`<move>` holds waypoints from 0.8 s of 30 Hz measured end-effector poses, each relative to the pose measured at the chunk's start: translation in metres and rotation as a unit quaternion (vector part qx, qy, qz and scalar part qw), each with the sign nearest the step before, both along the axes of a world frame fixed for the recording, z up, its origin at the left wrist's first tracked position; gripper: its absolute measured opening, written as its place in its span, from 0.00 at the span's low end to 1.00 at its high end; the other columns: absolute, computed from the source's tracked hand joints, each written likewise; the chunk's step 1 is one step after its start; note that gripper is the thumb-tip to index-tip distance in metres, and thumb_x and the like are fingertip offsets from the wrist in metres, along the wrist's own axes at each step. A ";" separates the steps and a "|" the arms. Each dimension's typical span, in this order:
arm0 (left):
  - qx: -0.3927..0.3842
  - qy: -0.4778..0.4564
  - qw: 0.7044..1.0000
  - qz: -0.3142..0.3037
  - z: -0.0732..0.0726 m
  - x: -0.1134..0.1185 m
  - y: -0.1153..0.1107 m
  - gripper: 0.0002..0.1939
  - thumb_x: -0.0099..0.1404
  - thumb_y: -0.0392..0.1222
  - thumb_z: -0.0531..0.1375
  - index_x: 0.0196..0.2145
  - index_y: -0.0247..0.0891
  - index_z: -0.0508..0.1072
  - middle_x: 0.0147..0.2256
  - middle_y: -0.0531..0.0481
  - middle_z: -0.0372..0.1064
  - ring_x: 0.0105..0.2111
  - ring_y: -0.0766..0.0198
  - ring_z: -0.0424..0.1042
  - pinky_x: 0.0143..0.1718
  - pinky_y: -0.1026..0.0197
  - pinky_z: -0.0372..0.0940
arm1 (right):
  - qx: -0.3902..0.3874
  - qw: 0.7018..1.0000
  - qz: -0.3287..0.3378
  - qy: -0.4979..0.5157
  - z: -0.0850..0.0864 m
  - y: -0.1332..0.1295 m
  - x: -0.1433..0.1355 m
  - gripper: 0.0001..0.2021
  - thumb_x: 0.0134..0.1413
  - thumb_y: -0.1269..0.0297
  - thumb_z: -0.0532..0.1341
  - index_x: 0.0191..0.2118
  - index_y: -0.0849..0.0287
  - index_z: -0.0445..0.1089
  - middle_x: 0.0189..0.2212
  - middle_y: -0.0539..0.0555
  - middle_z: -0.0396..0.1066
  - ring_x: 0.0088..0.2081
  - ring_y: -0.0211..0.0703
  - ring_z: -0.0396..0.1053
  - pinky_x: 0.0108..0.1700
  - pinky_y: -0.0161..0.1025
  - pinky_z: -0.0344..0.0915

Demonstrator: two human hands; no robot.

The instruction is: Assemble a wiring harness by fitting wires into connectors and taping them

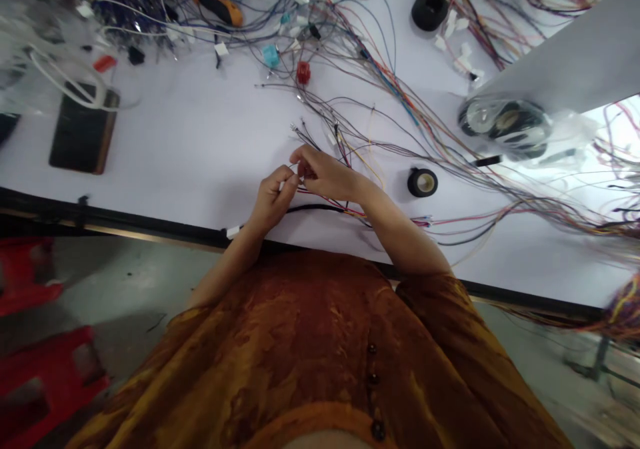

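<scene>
Near the front edge of the white table, my left hand (274, 196) pinches a thin wire whose end is too small to make out. My right hand (323, 173) is closed around wires just beside it, its fingertips almost touching the left ones. Thin dark, red and yellow wires (367, 159) run from under my right hand toward the right. A thicker black cable (315, 206) lies between my wrists and the table edge. Beyond my hands are a red connector (303, 72) and a light blue connector (271, 55) among loose wires.
Right of my hands lies a black tape roll (423, 182); another black roll (429, 10) is farther back. A phone (84, 129) rests at the left, with an orange-and-black tool (216, 5) behind. A grey post (565, 49) and plastic-wrapped rolls (505, 126) stand at the right. Red stools (50, 382) are below.
</scene>
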State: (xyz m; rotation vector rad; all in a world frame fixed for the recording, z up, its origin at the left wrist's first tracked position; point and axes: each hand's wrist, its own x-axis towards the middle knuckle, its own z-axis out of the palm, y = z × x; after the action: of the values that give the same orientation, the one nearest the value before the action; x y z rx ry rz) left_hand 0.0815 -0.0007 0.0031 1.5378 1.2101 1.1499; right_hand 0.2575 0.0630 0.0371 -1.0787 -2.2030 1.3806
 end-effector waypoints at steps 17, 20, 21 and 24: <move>-0.179 -0.214 0.960 -0.014 -0.010 0.004 0.000 0.20 0.71 0.62 0.56 0.37 0.41 0.67 0.25 0.56 0.52 0.22 0.69 0.57 0.23 0.64 0.53 | 0.086 0.976 -0.151 0.133 -0.020 -0.037 0.020 0.09 0.60 0.69 0.58 0.28 0.58 0.65 0.27 0.48 0.65 0.31 0.36 0.61 0.38 0.37 0.59; -0.175 -0.200 0.964 -0.026 -0.006 0.006 0.001 0.20 0.71 0.63 0.55 0.35 0.42 0.63 0.25 0.55 0.52 0.22 0.68 0.55 0.23 0.62 0.53 | 0.097 0.976 -0.148 0.128 -0.020 -0.038 0.021 0.08 0.60 0.70 0.58 0.28 0.57 0.64 0.27 0.48 0.64 0.30 0.36 0.60 0.37 0.37 0.59; -0.176 -0.190 0.966 -0.028 -0.004 0.007 0.001 0.20 0.71 0.63 0.53 0.34 0.43 0.62 0.25 0.55 0.51 0.21 0.67 0.55 0.23 0.62 0.53 | 0.100 0.976 -0.145 0.127 -0.020 -0.038 0.021 0.08 0.60 0.70 0.58 0.28 0.57 0.64 0.27 0.48 0.65 0.31 0.36 0.60 0.37 0.37 0.59; -0.177 -0.168 0.969 -0.033 0.001 0.008 0.001 0.20 0.72 0.63 0.51 0.35 0.43 0.61 0.25 0.54 0.51 0.22 0.66 0.55 0.23 0.61 0.55 | 0.101 0.979 -0.130 0.117 -0.018 -0.037 0.022 0.08 0.60 0.70 0.58 0.29 0.57 0.64 0.28 0.49 0.65 0.31 0.36 0.61 0.37 0.37 0.60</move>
State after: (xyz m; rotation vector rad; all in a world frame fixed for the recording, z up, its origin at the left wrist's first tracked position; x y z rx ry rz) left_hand 0.0895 0.0002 0.0038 1.0596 1.0567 1.0335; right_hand 0.2799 0.0256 0.0187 -1.0295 -1.9075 1.0851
